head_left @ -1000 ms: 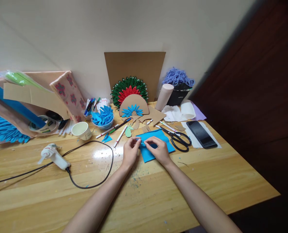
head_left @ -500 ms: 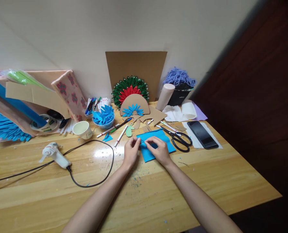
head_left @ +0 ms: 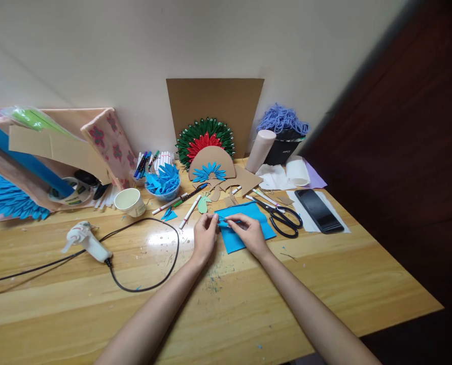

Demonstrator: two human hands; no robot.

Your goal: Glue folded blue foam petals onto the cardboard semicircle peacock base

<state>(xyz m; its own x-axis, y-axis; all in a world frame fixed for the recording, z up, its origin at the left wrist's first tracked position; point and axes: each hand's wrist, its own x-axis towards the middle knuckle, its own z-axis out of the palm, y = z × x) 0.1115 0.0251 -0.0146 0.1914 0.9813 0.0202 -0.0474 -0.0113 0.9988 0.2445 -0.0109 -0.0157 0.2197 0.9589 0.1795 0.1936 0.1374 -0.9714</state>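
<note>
On one wooden table [head_left: 248, 304], two hands, left hand [head_left: 205, 238] and right hand [head_left: 250, 234], pinch one blue paper sheet [head_left: 233, 242].

On the worktop [head_left: 324, 284], the left hand [head_left: 205, 237] and right hand [head_left: 250, 234] meet at the near left edge of the paper sheet [head_left: 264, 225]. Scissors [head_left: 281, 217] lie just right of the sheet, and the phone [head_left: 319, 210] lies farther right. The glue gun [head_left: 87, 242] rests well to the left, with its cord [head_left: 149, 284] looping between it and the hands. The paper cup [head_left: 129, 202] and bowl [head_left: 163, 188] stand farther back on the left. The cardboard fan [head_left: 210, 163] stands behind the sheet, against the cardboard panel [head_left: 215, 101].
</note>
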